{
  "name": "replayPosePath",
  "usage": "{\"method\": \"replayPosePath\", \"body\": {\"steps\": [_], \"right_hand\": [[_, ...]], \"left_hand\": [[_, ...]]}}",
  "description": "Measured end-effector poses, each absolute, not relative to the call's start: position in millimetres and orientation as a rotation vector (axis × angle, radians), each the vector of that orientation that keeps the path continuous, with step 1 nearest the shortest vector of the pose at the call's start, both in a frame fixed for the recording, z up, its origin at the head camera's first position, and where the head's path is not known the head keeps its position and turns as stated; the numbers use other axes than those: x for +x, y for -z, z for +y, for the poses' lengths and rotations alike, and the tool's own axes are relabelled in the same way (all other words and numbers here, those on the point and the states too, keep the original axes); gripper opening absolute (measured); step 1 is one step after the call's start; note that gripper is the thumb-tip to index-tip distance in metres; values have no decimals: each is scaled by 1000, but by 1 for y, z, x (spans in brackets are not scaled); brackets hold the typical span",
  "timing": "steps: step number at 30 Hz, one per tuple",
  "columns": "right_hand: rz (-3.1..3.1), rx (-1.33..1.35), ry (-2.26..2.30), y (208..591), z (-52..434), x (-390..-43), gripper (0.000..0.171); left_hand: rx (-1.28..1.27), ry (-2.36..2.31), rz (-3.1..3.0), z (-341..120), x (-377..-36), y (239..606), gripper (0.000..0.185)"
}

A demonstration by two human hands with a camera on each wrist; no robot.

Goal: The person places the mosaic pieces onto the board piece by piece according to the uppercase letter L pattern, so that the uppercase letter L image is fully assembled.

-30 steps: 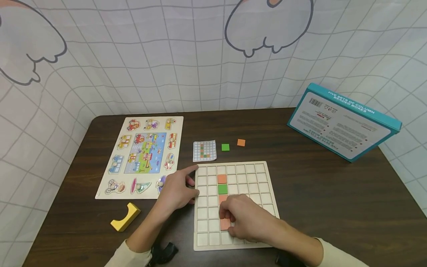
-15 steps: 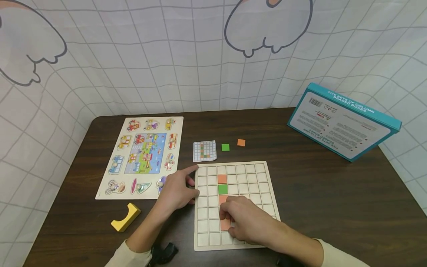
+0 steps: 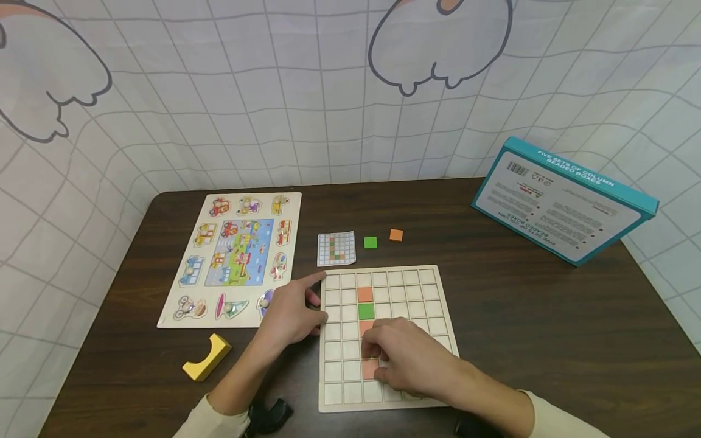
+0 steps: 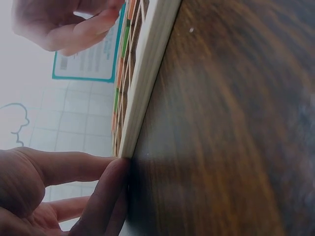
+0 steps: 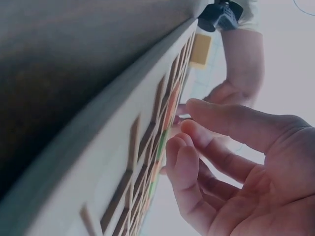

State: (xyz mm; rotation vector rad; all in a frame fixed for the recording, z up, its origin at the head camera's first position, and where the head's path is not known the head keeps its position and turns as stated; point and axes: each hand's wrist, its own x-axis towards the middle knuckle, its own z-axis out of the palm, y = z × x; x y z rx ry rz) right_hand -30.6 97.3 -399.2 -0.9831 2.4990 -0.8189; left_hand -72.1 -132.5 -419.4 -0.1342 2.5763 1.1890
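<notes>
In the head view, a pale wooden grid board (image 3: 411,292) lies flat on the table. One column holds an orange tile (image 3: 364,294), a green tile (image 3: 366,311) and more orange and green tiles, with an orange tile (image 3: 370,368) lowest. My left hand (image 3: 287,313) touches the board's left edge with thumb and forefinger. Over the tile column hovers my right hand (image 3: 413,359), fingers loosely bent. The right wrist view shows a gap between thumb and fingers, nothing held, and a green tile (image 5: 161,142) near the fingertips. From above, this hand hides part of the column.
Behind the board lie a pattern card (image 3: 336,249), a loose green tile (image 3: 370,243) and a loose orange tile (image 3: 397,235). A picture puzzle board (image 3: 181,304) and a yellow arch block (image 3: 208,359) are left. A teal box (image 3: 564,201) leans at the back right.
The right hand's thumb and fingertips have shifted very slightly above the column. My left hand and the board stay in place.
</notes>
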Motion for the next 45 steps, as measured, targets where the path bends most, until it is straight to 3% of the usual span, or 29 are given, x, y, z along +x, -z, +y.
{"method": "replayPosePath", "body": {"steps": [17,45], "right_hand": [[2548,-842,855,390,106,-63,15],[2597,-485,1034,400,107,-179,25]], "left_hand": [[-156,-1192,2569,-133,-73,421,76],[-144,-1231,2571,-134,-72,422,76]]}}
